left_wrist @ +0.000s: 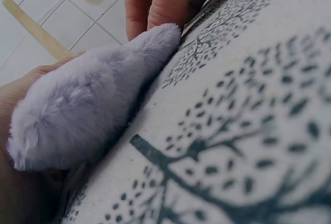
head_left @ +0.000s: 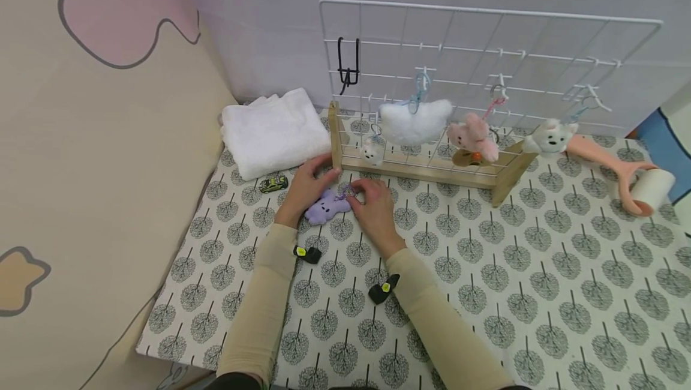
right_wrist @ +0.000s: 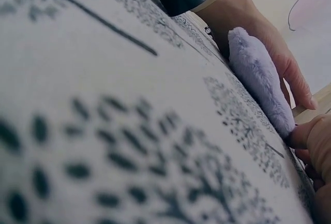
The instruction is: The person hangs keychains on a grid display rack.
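A purple plush keychain point(head_left: 326, 207) lies on the patterned cloth between the two hands, its small face towards the head camera. My right hand point(head_left: 373, 207) pinches its purple chain and ring point(head_left: 348, 192) between thumb and fingertips. Along the plush's far side rests my left hand point(head_left: 306, 189), fingers reaching loosely towards the rack's wooden foot point(head_left: 335, 138). In the left wrist view the furry purple body point(left_wrist: 88, 94) lies against the left palm, with the right fingers point(left_wrist: 170, 4) at its far end. The right wrist view has the plush point(right_wrist: 258, 76) in front of the left hand point(right_wrist: 258, 38).
A white wire rack point(head_left: 491, 13) holds hanging plush keychains, including a white fluffy one point(head_left: 414, 123) and a pink one point(head_left: 475, 138). A black hook point(head_left: 348, 72) hangs at its left. Nearby are a folded white towel point(head_left: 275, 132), a toy car point(head_left: 273, 183) and a lint roller point(head_left: 626, 174).
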The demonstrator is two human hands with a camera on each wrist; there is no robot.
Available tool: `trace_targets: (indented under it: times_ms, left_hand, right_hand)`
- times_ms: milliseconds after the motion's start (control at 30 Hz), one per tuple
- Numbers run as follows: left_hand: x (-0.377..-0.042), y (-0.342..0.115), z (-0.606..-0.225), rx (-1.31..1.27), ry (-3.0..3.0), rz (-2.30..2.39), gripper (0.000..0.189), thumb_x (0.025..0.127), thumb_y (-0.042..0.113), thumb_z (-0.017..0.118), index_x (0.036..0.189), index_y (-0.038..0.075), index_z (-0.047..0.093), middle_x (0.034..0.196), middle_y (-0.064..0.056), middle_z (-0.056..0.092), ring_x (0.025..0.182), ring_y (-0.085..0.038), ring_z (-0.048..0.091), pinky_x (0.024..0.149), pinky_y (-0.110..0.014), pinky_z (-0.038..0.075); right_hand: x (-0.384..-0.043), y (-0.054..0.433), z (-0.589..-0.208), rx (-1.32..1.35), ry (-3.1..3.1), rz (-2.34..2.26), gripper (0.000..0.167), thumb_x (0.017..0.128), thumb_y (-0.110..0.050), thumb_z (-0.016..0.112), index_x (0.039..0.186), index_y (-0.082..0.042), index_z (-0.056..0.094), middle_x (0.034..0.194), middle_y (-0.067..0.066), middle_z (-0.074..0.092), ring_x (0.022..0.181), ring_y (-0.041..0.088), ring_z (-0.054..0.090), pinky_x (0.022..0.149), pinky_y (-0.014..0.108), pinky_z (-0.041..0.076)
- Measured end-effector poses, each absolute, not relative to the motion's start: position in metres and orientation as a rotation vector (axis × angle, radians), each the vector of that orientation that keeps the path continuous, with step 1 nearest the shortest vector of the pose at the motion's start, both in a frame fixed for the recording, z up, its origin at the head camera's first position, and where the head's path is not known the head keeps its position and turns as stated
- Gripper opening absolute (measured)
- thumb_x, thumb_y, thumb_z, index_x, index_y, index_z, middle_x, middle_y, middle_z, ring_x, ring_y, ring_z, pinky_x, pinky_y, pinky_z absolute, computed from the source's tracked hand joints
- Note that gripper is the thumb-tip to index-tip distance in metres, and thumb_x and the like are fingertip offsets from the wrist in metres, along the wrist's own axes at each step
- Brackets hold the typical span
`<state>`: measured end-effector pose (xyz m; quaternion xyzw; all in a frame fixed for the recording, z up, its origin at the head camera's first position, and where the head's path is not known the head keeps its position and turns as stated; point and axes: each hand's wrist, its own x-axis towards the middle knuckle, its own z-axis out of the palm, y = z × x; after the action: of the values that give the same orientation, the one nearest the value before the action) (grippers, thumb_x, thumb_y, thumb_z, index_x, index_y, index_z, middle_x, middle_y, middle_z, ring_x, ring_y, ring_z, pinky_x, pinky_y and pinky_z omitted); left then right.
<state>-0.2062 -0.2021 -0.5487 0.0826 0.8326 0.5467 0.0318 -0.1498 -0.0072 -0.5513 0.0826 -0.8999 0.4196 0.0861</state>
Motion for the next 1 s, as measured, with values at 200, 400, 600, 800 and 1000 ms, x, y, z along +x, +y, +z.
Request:
trace_targets:
  times_ms: [200, 400, 600, 800, 1000]
  left_hand:
    - [-0.207, -0.2017, -0.5493, 0.259, 2.556, 1.695, 0.055, 0.1, 0.044, 0.073, 0.149, 0.022, 0.061, 0.147, -0.004, 0.064, 0.139, -0.022, 0.055, 0.119, -0.048, 0.039]
    - [-0.2069, -0.202, -0.5497, 0.261, 2.554, 1.699, 0.056, 0.099, 0.046, 0.073, 0.15, 0.023, 0.061, 0.147, -0.003, 0.064, 0.139, -0.022, 0.056, 0.119, -0.049, 0.04]
    - [-0.2068, -0.2031, -0.5515, 0.249, 2.563, 1.689, 0.057, 0.099, 0.048, 0.072, 0.15, 0.025, 0.06, 0.148, -0.002, 0.064, 0.139, -0.021, 0.055, 0.119, -0.048, 0.039]
    - [-0.2067, -0.2031, -0.5511, 0.259, 2.562, 1.696, 0.057, 0.099, 0.048, 0.072, 0.15, 0.025, 0.06, 0.147, -0.001, 0.064, 0.138, -0.02, 0.056, 0.118, -0.048, 0.04]
    - [-0.2065, -0.2023, -0.5507, 0.26, 2.571, 1.691, 0.057, 0.099, 0.048, 0.072, 0.15, 0.025, 0.06, 0.146, -0.001, 0.065, 0.137, -0.019, 0.056, 0.117, -0.046, 0.041]
  right_hand:
    - [-0.1493, -0.006, -0.5505, 0.25, -2.657, 1.261, 0.025, 0.09, -0.019, 0.084, 0.111, -0.007, 0.075, 0.104, 0.009, 0.076, 0.102, 0.031, 0.063, 0.101, 0.051, 0.047]
    - [-0.1502, -0.0053, -0.5534, 0.273, -2.611, 1.272, 0.018, 0.089, -0.015, 0.084, 0.103, -0.008, 0.076, 0.096, 0.007, 0.077, 0.094, 0.03, 0.063, 0.097, 0.05, 0.048]
    - [-0.1489, -0.0057, -0.5531, 0.247, -2.61, 1.341, 0.015, 0.089, -0.016, 0.083, 0.101, -0.01, 0.078, 0.093, 0.004, 0.077, 0.096, 0.029, 0.063, 0.102, 0.052, 0.045]
    - [-0.1473, -0.0056, -0.5491, 0.227, -2.611, 1.407, 0.014, 0.09, -0.019, 0.084, 0.1, -0.011, 0.079, 0.091, 0.004, 0.076, 0.096, 0.029, 0.064, 0.101, 0.051, 0.045]
    - [-0.147, -0.0048, -0.5474, 0.228, -2.601, 1.422, 0.015, 0.09, -0.023, 0.084, 0.097, -0.011, 0.08, 0.088, 0.004, 0.075, 0.09, 0.029, 0.063, 0.095, 0.051, 0.045]
